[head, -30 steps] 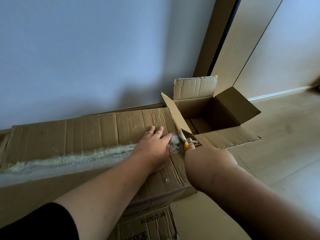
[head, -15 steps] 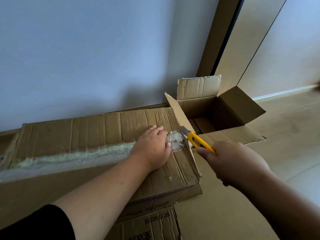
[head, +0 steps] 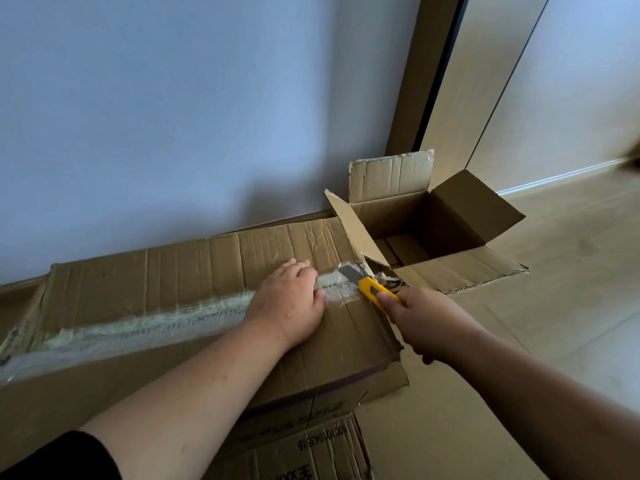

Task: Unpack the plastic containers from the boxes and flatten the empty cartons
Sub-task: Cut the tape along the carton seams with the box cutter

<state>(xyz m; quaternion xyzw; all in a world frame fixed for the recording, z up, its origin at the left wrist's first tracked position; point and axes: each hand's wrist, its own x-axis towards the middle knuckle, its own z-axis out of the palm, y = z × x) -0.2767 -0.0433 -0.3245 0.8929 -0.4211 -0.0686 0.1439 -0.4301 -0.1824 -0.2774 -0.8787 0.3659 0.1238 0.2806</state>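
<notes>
Long sealed brown corrugated cardboard carton (head: 194,271) lies on the pale wood-grain floor (head: 571,271) against the grey-blue wall (head: 173,98); top creased and ribbed, a strip of clear glossy packing tape (head: 138,323) along its centre seam, wrinkled and yellowed. Just beside its right end: smaller square brown cardboard box (head: 450,216), four flaps up or splayed, edges torn and ragged; no containers visible in it. Printed cardboard flap (head: 311,455) at bottom edge, numbers upside down. Left hand (head: 287,303) palm-down on the long carton's top, fingers curled at the tape, pressing. Right hand (head: 426,317) closed around yellow plastic utility knife (head: 372,289), thumb on top; grey metal blade (head: 348,271) extended, tip at the tape near the carton's right end
</notes>
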